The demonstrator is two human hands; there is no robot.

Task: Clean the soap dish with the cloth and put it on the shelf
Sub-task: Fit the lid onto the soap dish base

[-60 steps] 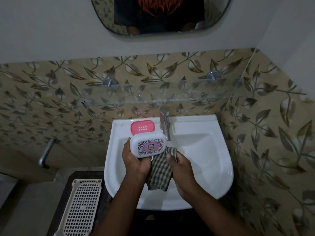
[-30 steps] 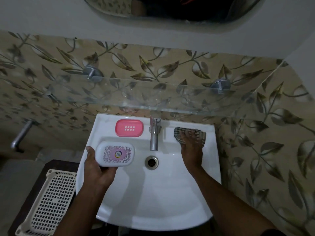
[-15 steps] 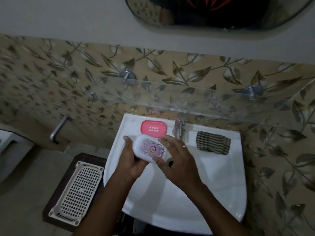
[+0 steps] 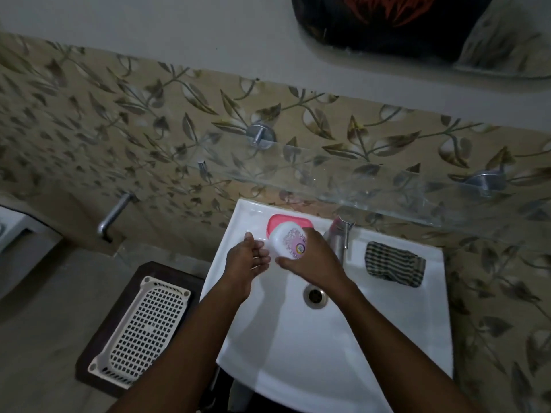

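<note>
Right hand (image 4: 310, 260): we grip the white soap dish lid (image 4: 288, 239) over the pink base (image 4: 290, 220).
Left hand (image 4: 247, 259): open beside it, holding nothing.
Checked cloth (image 4: 393, 263): set down on the sink (image 4: 387, 353) rim.
Progress: wiping looks finished; closing and moving onto the glass shelf (image 4: 387, 186) remain.

home bathroom, dim light. white wall-hung washbasin (image 4: 343, 338) with drain (image 4: 315, 296) and chrome tap (image 4: 338, 236), glass shelf (image 4: 372, 186) on round metal brackets just above it, mirror (image 4: 432, 31) higher up the wall. leaf-pattern beige tiles (image 4: 119, 129) run along the lower wall, plain paint above. second chrome spout (image 4: 114, 216) low on the wall at left, white perforated plastic basket (image 4: 140, 326) on a dark stool beside the basin
</note>
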